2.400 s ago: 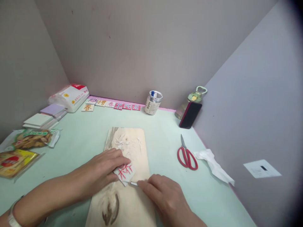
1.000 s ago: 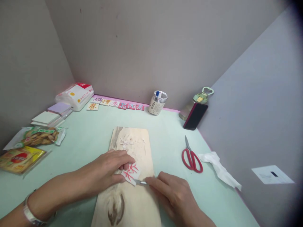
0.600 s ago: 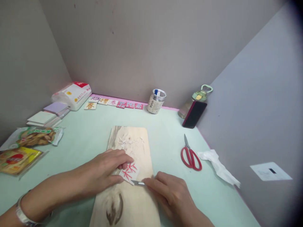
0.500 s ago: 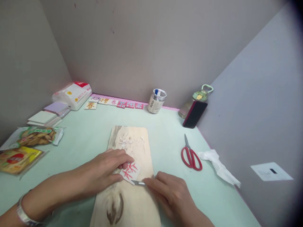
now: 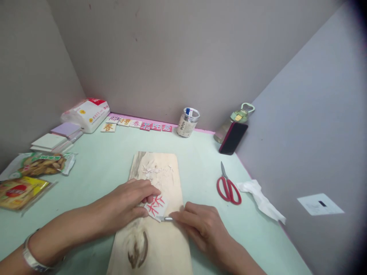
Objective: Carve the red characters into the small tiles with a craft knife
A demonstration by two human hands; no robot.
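A small white tile (image 5: 156,205) with red strokes on it lies flat on a wooden board (image 5: 160,244), about midway along the board's length. The left hand (image 5: 129,202) rests palm down on the board just left of the tile, its fingers (image 5: 149,190) curled over the tile's left and far edges and pinning it down; the thumb lies along the near left edge. The right hand (image 5: 200,225) sits just right of the tile, its fingers closed narrowly around a thin metal blade (image 5: 164,219). The blade's tip meets the tile's near right corner, low against the board. Only the short bright end of the blade shows beyond the fingertips; the handle is hidden in the hand. A metal bracelet (image 5: 30,259) circles the left wrist.

Pale shavings (image 5: 153,170) lie scattered on the far end of the board. The board lies on a pale green table (image 5: 94,168). Red scissors (image 5: 228,187) lie well right of the board, with a crumpled tissue (image 5: 259,194) just beside them. Along the far edge stand a row of finished tiles (image 5: 137,125), a jar (image 5: 187,123), a bottle (image 5: 239,116) and a phone (image 5: 233,138) leaning on it. Snack packets (image 5: 31,173) lie at the left.
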